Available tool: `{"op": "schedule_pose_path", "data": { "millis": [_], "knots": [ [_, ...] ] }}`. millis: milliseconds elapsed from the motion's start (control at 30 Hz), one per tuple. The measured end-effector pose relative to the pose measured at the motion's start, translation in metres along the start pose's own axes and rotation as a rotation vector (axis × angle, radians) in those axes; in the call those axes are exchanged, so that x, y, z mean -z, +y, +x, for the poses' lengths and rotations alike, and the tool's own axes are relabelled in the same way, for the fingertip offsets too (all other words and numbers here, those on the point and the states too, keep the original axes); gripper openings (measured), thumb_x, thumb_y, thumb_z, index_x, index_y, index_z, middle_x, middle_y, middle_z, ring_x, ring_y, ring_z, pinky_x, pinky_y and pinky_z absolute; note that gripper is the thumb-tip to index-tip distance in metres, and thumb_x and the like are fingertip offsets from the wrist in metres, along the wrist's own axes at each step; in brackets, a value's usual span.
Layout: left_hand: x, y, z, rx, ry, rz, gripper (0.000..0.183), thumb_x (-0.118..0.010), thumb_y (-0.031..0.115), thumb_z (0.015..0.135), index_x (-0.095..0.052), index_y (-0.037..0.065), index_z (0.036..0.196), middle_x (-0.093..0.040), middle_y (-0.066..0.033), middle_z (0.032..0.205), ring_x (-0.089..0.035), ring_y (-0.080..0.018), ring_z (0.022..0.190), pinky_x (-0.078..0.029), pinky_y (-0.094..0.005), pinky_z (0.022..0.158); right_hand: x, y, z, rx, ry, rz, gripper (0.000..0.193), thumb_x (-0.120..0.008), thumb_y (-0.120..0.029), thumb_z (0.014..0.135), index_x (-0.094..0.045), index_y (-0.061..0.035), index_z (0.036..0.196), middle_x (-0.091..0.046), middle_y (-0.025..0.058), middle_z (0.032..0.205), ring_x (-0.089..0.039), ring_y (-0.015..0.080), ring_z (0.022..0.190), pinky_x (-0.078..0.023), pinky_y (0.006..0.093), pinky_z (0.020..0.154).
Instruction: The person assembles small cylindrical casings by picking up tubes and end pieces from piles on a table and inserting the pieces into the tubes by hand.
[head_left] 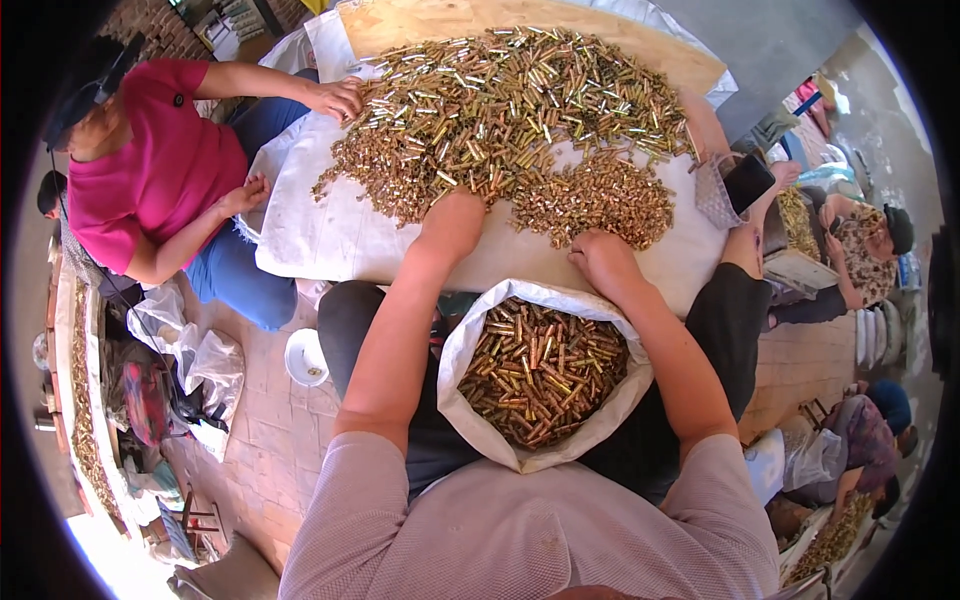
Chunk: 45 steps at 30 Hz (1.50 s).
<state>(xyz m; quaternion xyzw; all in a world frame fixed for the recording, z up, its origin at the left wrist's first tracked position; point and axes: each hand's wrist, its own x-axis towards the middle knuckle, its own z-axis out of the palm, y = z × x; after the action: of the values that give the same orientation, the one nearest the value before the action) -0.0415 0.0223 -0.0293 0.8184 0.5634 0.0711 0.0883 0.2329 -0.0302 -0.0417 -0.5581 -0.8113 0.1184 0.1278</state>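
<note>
On the cloth-covered table (330,245) lies a wide heap of short, shiny, brass-coloured cylinders (530,90) that look like cartridge cases. A pile of smaller brass-coloured pieces (590,200) lies at its near right. My left hand (455,225) reaches into the heap's near edge, its fingers hidden among the cylinders. At the near edge of the smaller pile, my right hand (605,260) rests with its fingers curled. What they hold, if anything, does not show. Between my forearms, a white sack (455,395) with a rolled rim stands full of similar, browner cylinders (545,370).
At the left, a person in a pink top (165,165) has one hand on the heap's edge. A woven basket (713,190) with a dark phone (748,182) sits at the table's right. A white bucket (306,358) stands on the brick floor. Other people work at the right.
</note>
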Motion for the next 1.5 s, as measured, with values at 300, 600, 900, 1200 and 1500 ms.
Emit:
{"op": "schedule_pose_path", "data": {
  "millis": [300, 600, 900, 1200, 1500],
  "knots": [
    [-0.007, -0.006, 0.005, -0.035, 0.013, -0.009, 0.014, -0.059, 0.005, 0.083, -0.07, 0.0, 0.091, -0.066, -0.0234, 0.098, -0.067, -0.0396, 0.092, -0.055, -0.0463, 0.08, 0.002, -0.001, -0.003, -0.011, -0.013, 0.053, 0.013, -0.069, -0.015, 0.081, -0.066, -0.0029, 0.084, -0.064, 0.0165, 0.088, -0.064, 0.0361, 0.082, -0.052, 0.0443, 0.075],
    [0.022, 0.014, 0.012, 0.023, -0.045, -0.999, 0.013, -0.067, 0.006, 0.088, -0.066, -0.003, 0.097, -0.067, -0.0137, 0.089, -0.066, -0.0223, 0.074, -0.054, -0.0336, 0.068, -0.011, 0.006, 0.0, 0.009, 0.041, 0.13, 0.008, -0.066, -0.009, 0.082, -0.063, -0.0016, 0.083, -0.063, 0.0171, 0.085, -0.063, 0.037, 0.08, -0.052, 0.0444, 0.073],
    [0.016, 0.036, 0.006, 0.078, -0.186, -1.735, 0.026, -0.066, 0.001, 0.091, -0.06, -0.006, 0.115, -0.066, -0.0098, 0.093, -0.069, -0.0184, 0.078, -0.059, -0.0291, 0.073, 0.006, -0.013, 0.0, -0.087, 0.066, 0.881, 0.005, -0.065, -0.006, 0.089, -0.066, -0.0009, 0.09, -0.062, 0.004, 0.074, -0.058, 0.0153, 0.062, -0.048, 0.0283, 0.06],
    [0.01, 0.054, 0.002, 0.124, -0.261, -1.837, 0.017, -0.069, 0.003, 0.089, -0.065, -0.004, 0.104, -0.07, -0.0118, 0.092, -0.072, -0.0219, 0.082, -0.06, -0.0311, 0.075, 0.033, -0.024, -0.001, -0.337, 0.016, 1.604, 0.011, -0.065, -0.012, 0.095, -0.065, -0.0032, 0.101, -0.059, 0.0002, 0.073, -0.051, 0.0091, 0.062, -0.04, 0.0233, 0.055],
    [0.009, 0.058, 0.002, 0.09, -0.282, -1.836, 0.021, -0.071, 0.008, 0.09, -0.065, -0.004, 0.105, -0.07, -0.0113, 0.091, -0.072, -0.0226, 0.08, -0.059, -0.0308, 0.071, 0.033, -0.022, -0.002, -0.31, 0.003, 1.626, 0.011, -0.065, -0.013, 0.095, -0.065, -0.0036, 0.101, -0.058, 0.0002, 0.073, -0.052, 0.0094, 0.063, -0.04, 0.0234, 0.055]
  ]
}}
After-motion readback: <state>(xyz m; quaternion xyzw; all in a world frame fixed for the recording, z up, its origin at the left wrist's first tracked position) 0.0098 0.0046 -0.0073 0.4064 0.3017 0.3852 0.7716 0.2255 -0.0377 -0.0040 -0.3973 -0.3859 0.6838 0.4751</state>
